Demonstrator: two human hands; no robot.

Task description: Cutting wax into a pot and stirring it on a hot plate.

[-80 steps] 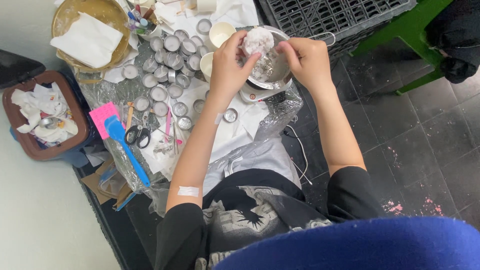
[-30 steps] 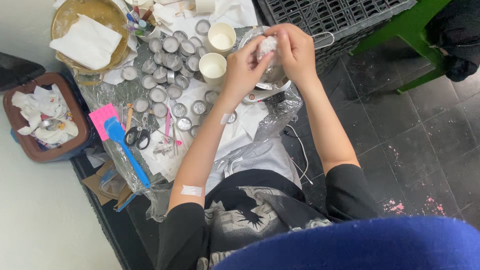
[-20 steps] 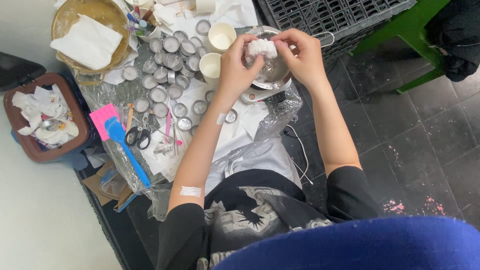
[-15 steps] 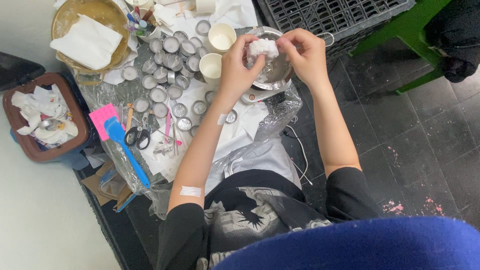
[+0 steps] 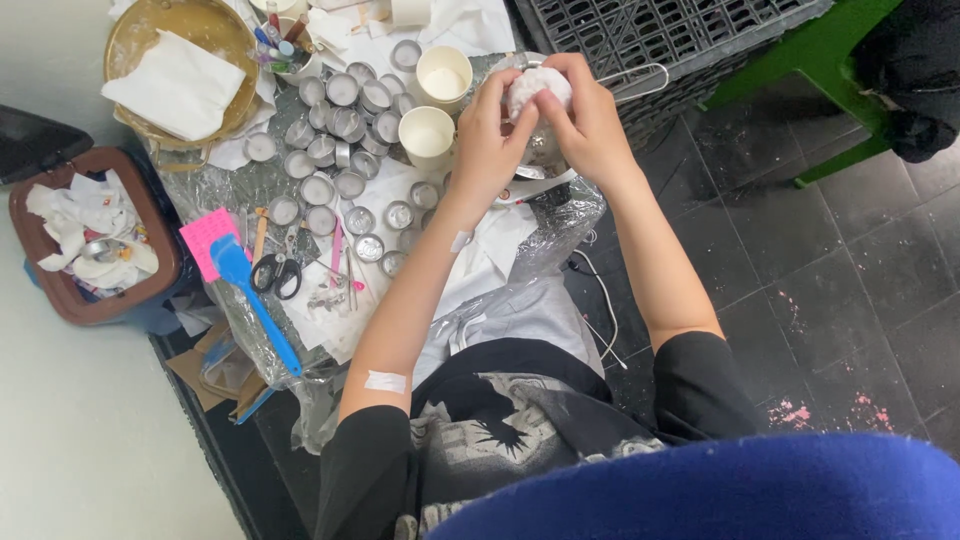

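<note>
Both hands meet over a small metal pot (image 5: 545, 150) at the back of the plastic-covered table (image 5: 500, 250). My left hand (image 5: 488, 125) and my right hand (image 5: 590, 115) together pinch a crumpled white tissue wad (image 5: 528, 88), held just above the pot's rim. The pot's wire handle (image 5: 640, 75) sticks out to the right. Two white paper cups (image 5: 428, 135) stand right beside my left hand.
Several small round metal tins (image 5: 340, 140) crowd the table's left half. Scissors (image 5: 275, 272), a blue spatula (image 5: 250, 300) and a pink note pad (image 5: 205, 240) lie near the front-left edge. A brown bin (image 5: 150, 290) of used tissue and a golden bowl (image 5: 130, 40) sit left; a black crate (image 5: 690, 35) behind.
The hands, earlier spread around the wad inside the pot, have drawn together and now pinch it closely at the pot's top edge.
</note>
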